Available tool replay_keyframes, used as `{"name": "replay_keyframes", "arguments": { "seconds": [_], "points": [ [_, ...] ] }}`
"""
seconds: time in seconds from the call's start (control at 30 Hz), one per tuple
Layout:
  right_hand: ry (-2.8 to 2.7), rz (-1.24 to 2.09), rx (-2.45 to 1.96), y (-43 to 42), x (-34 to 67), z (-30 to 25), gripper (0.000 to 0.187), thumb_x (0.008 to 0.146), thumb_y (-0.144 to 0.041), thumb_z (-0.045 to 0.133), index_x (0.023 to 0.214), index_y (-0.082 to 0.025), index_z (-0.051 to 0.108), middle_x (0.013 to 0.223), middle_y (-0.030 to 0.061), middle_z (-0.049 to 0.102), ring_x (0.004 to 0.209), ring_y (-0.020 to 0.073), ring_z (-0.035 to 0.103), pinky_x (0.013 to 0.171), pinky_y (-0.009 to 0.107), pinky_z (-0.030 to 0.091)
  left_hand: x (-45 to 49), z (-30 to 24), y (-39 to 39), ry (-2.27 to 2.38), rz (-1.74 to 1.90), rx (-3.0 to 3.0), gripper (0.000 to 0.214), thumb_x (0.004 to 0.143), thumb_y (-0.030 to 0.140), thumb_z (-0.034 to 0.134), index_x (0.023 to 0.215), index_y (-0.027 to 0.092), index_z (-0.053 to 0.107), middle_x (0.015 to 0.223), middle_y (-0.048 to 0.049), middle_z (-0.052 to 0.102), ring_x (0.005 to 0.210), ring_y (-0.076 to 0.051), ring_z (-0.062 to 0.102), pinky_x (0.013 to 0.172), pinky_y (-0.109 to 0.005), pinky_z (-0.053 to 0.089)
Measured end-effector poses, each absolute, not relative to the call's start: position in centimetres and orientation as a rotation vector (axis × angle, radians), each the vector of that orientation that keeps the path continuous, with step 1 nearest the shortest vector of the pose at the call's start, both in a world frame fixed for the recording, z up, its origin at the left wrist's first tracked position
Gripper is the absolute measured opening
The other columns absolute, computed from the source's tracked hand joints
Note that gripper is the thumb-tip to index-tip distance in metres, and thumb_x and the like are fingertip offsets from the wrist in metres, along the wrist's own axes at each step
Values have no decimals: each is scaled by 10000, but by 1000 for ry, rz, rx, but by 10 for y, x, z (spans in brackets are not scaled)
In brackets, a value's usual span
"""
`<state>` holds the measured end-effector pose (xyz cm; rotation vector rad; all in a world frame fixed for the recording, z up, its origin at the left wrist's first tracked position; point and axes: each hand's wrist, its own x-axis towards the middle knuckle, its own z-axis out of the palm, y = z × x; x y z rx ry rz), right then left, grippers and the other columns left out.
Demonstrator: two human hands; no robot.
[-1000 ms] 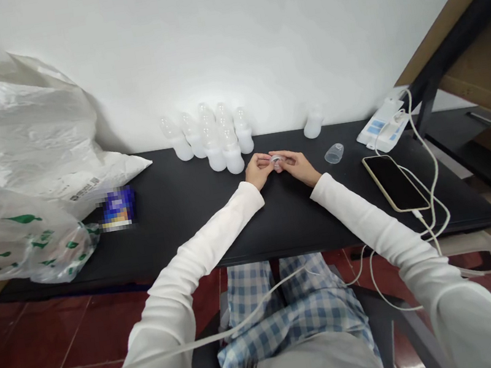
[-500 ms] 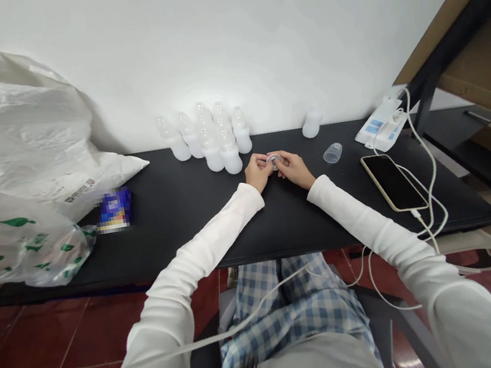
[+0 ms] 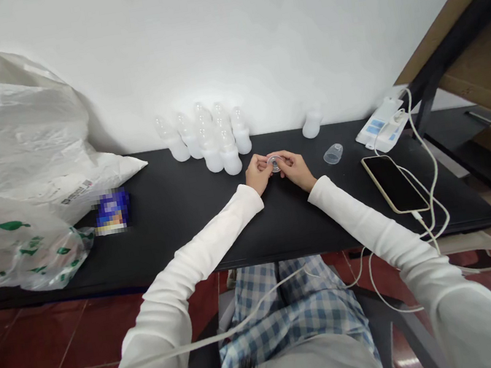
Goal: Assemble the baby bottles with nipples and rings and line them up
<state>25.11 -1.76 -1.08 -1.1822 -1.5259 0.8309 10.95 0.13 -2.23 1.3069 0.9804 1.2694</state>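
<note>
Both hands meet over the black table around a small round see-through bottle part (image 3: 274,164), a disc or ring with a dim centre; its exact kind does not show. My left hand (image 3: 259,174) pinches its left edge, while the fingers of my right hand (image 3: 294,170) grip the right edge. Beyond and left of them, several white baby bottles (image 3: 231,160) with clear domed caps stand upright in a cluster. A lone white bottle (image 3: 310,124) without a cap stands by the wall. On its side, right of my right hand, lies a clear cap (image 3: 333,154).
A phone (image 3: 394,184) on a charging cable lies at the right, below a white power strip (image 3: 381,125). Large white plastic bags (image 3: 10,140) and a blurred blue packet (image 3: 112,211) occupy the left. A pale cable (image 3: 173,349) crosses in front of my lap.
The round part is tipped slightly, so more of its face shows. Both hands keep nearly the same place and hold; the bottles have not moved.
</note>
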Motion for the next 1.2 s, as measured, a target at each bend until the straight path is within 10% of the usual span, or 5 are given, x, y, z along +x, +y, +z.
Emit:
{"name": "replay_keyframes", "arguments": {
  "seconds": [0.53,0.83,1.2],
  "points": [
    [-1550,827,-1235,-23,252,-4,379,816,-538,669,1050,-241,641,655,-52,452,527,96,468,481,243,426,108,-17,-3,992,1188,1233,227,748,124,746,840,183,546,649,62,595,559,-69,585,594,-208,491],
    [-1167,1311,-1075,-10,265,-1,610,806,-761,552,1037,-199,590,781,20,621,660,148,615,575,295,550,123,-9,-3,877,1296,1338,159,829,161,667,947,197,566,894,-6,662,747,-91,651,711,-218,542],
    [-850,378,-1174,10,320,13,530,825,-736,532,884,-212,585,1031,62,682,666,107,568,554,254,480,225,-1,63,863,1249,1489,490,748,67,677,1164,198,455,1361,-167,501,1244,-263,583,1044,-430,478]
  ]
}}
